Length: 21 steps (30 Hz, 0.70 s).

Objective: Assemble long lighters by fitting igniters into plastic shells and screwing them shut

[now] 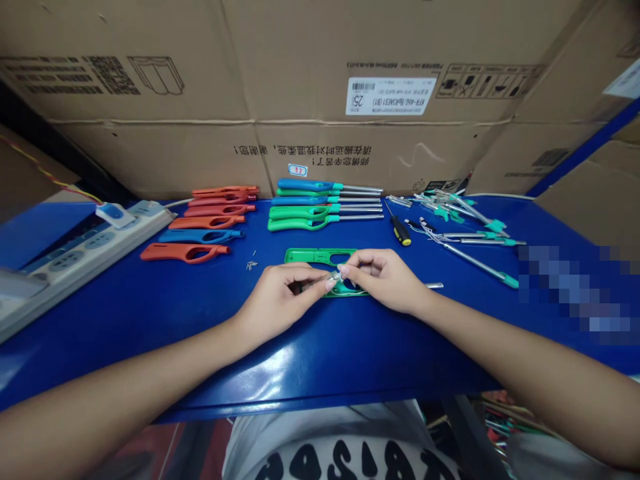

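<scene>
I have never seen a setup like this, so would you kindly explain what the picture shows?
There is no machine: a head-worn camera looks forward and down at the wearer's two bare hands. The left hand and right hand pinch small parts, too fine to make out, over an open green shell. On the blue table lie red-orange handles, a screwdriver, tiny metal pieces and loose metal tubes. A white power strip sits at the left.

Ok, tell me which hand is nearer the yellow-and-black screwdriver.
The right hand: it is just on the near side of the screwdriver, slightly to its left. The left hand is farther off to the left, beyond the right hand.
</scene>
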### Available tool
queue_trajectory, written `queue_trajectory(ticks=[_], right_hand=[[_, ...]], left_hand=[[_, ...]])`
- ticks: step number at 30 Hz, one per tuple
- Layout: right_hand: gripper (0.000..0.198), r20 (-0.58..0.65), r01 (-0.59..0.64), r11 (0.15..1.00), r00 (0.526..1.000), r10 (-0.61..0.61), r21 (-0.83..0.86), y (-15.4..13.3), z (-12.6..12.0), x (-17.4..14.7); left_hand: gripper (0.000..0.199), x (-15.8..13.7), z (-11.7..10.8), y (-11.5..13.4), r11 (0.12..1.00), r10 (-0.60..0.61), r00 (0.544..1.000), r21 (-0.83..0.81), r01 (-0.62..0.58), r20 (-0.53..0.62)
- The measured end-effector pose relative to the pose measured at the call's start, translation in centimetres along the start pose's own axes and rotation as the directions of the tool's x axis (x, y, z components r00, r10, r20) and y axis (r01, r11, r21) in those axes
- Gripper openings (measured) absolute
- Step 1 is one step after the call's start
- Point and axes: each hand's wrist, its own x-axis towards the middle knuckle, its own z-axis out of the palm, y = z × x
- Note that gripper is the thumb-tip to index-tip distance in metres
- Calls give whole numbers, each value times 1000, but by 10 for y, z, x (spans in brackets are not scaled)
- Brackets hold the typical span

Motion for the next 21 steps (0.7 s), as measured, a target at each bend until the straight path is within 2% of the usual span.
queue_trajectory(ticks=[4, 7, 12, 15, 21], right_hand=[[51, 32, 20, 999, 999, -20, -25, -5, -3, 2], [51, 20, 4, 999, 1000, -4, -47, -6, -6, 3], [47, -18, -8, 999, 1000, 8, -41, -6, -9, 3], [47, -19, -8, 999, 1000, 8, -37, -6, -9, 2], [46, -14, 18, 999, 1000, -19, -44, -5, -8, 3]], left_hand=[[21, 3, -15, 4, 991, 51, 997, 121, -58, 63], [26, 5, -27, 6, 972, 39, 991, 223, -66, 126], [13, 7, -36, 6, 913, 76, 966, 371, -167, 249], [11, 7, -34, 4, 893, 103, 958, 399, -208, 269], [11, 6, -30, -2, 926, 51, 970, 354, -135, 237]])
